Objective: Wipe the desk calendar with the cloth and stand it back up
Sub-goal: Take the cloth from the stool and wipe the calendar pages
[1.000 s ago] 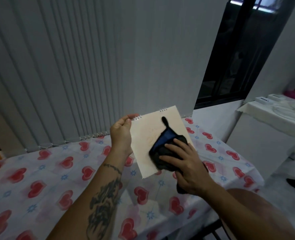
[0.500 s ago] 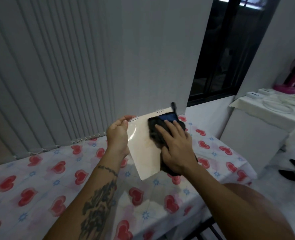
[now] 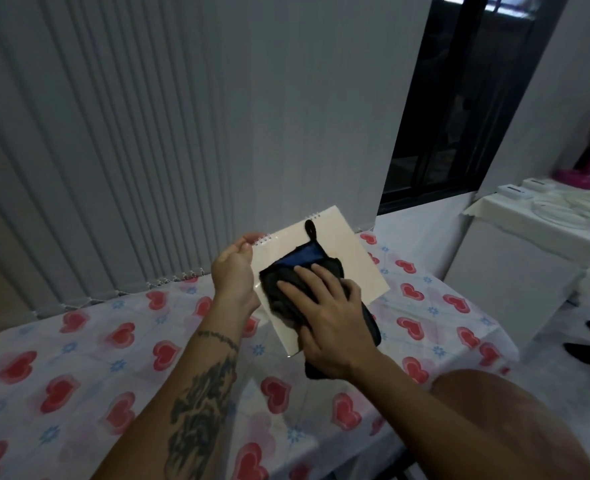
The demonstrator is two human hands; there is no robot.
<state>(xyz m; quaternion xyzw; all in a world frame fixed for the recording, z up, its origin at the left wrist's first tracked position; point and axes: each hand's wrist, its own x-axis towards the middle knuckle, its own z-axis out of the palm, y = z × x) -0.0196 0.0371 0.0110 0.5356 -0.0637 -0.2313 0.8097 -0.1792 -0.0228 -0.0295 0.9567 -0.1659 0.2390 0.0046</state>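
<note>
You hold the calendar (image 3: 338, 251) in the air above the bench (image 3: 79, 358), tilted, its spiral edge at the far end and its pale blank face toward you. Your left hand (image 3: 234, 271) is closed on its left edge near the spiral. Your right hand (image 3: 324, 317) lies flat and spread on the cloth (image 3: 297, 271), pressing it against the calendar's face; the cloth is black with a blue patch and a small loop pointing at the spiral, and its lower end hangs past the calendar's near edge.

The bench wears a white cover with red hearts. Grey blinds (image 3: 148, 133) hang behind it, a dark window (image 3: 460, 98) to their right. A white side table (image 3: 529, 254) stands at the right with small white boxes on it. No writing is readable on the calendar.
</note>
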